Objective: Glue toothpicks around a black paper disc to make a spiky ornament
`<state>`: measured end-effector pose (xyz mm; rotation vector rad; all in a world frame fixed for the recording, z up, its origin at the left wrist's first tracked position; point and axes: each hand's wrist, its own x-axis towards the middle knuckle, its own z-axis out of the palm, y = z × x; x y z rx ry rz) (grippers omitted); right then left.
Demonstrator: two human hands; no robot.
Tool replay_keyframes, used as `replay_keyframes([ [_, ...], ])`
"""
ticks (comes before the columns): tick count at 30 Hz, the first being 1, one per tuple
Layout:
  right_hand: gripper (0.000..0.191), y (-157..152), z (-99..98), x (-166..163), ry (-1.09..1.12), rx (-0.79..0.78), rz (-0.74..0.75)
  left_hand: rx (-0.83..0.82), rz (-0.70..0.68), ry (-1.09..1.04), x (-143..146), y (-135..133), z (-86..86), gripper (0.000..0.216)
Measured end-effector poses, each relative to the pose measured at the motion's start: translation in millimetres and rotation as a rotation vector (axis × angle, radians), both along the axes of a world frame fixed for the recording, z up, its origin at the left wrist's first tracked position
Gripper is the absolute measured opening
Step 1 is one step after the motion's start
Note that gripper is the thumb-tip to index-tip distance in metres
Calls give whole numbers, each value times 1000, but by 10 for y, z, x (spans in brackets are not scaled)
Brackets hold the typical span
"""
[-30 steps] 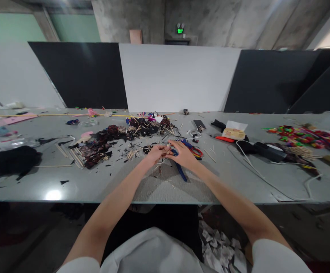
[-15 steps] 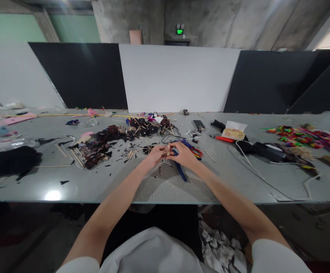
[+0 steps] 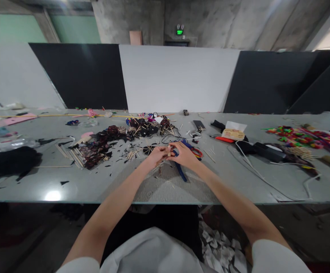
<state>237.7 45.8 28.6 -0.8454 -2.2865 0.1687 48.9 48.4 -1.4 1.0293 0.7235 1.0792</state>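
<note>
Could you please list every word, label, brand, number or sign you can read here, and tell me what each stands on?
"EXIT": the lower line of the lit green sign on the concrete wall; slightly blurred.
Upper line of the same sign: characters too small and blurred to read.
Yellowish packet on the table: any print is too blurred to read.
I can make out no other text.

A green exit sign (image 3: pixel 179 32) glows on the concrete wall (image 3: pixel 210 24). White scraps (image 3: pixel 220 246) lie below the counter (image 3: pixel 82 185).
</note>
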Motion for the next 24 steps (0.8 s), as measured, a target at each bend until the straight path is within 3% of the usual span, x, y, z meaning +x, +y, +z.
replay_keyframes([
  [5, 70, 39, -37, -1, -51, 25, 29, 18, -9, 2, 6, -10, 12, 50],
  [17, 53, 22, 11, 39, -64, 30, 101, 18, -64, 6, -7, 15, -3, 47],
  [24, 58, 32, 15, 68, -20, 31, 89, 25, -97, 22, -47, -10, 48, 41],
])
